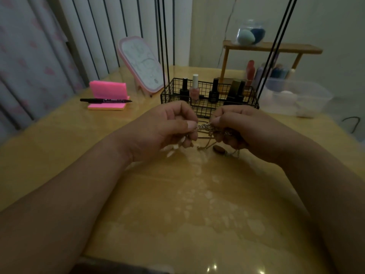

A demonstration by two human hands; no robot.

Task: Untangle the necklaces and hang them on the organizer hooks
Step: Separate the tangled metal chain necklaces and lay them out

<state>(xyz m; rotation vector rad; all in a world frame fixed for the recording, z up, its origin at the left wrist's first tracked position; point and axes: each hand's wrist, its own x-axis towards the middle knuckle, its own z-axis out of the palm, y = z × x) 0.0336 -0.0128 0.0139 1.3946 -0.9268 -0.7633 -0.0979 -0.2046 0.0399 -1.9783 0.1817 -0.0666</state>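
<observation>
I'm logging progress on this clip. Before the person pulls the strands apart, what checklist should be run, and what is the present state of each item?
1. Left hand pinches the tangled necklaces: ok.
2. Right hand grips the tangle's other side: ok.
3. Strands separated enough to lift one out: not ok, bunched in a knot between the hands.
4. Brown pendant hangs clear of the table: cannot tell.
5. Organizer hooks reachable: cannot tell; only the black uprights show, with no hooks in view.
</observation>
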